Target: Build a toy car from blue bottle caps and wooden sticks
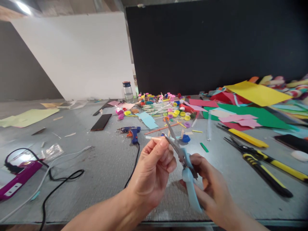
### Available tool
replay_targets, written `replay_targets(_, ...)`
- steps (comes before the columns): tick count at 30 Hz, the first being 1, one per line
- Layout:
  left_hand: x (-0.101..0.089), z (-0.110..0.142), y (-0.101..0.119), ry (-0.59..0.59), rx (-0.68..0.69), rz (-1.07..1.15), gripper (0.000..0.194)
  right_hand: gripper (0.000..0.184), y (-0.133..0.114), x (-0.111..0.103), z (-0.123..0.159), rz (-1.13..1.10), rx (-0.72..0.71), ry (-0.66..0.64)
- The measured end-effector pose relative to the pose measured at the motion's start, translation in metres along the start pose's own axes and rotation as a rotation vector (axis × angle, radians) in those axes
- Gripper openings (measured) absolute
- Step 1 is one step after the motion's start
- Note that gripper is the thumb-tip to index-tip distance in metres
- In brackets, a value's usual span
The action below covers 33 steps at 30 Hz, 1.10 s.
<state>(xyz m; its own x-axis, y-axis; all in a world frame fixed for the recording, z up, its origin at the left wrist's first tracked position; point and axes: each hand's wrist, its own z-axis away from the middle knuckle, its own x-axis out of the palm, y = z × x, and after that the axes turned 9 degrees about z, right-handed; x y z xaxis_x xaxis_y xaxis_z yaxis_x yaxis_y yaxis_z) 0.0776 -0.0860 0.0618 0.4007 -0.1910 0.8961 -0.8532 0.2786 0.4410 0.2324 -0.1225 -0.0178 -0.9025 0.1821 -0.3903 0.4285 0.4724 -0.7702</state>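
Observation:
Between thumb and fingers, my left hand (155, 165) pinches a thin pale stick (154, 138), light at its left tip; I cannot make out if it is a cotton swab or a paper tube. My right hand (211, 183) grips a pair of scissors (184, 160) with light blue handles. The scissor blades are parted and point up and left, close by the fingertips of my left hand and the stick's right end. Behind my left hand, a blue glue gun (134, 134) lies on the grey table (101, 192).
Bottle caps and sticks lie heaped at the back near a bottle (128, 91). Coloured paper (260, 93), a yellow cutter (249, 137) and black-yellow pliers (262, 170) lie right. To the left are a dark phone (101, 122), a purple power strip (20, 179) and loose cables.

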Motion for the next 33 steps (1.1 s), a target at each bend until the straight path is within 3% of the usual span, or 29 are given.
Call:
replay_targets(11,-0.0029,-0.0007,-0.0006,0.005,-0.007,-0.001,0.043,0.011,0.0056,0.0003,0.0016,0.047,-0.023,0.002)
replay_targets(24,-0.0081,-0.002,0.0003,-0.048,0.019,-0.003,0.038,0.022,0.0066,-0.0027,0.0023,0.148,-0.091,0.053)
replay_targets(33,-0.0072,-0.0018,0.0013,-0.045,0.042,-0.04,0.037,0.016,0.007,-0.004,0.0032,0.11,-0.074,0.016)
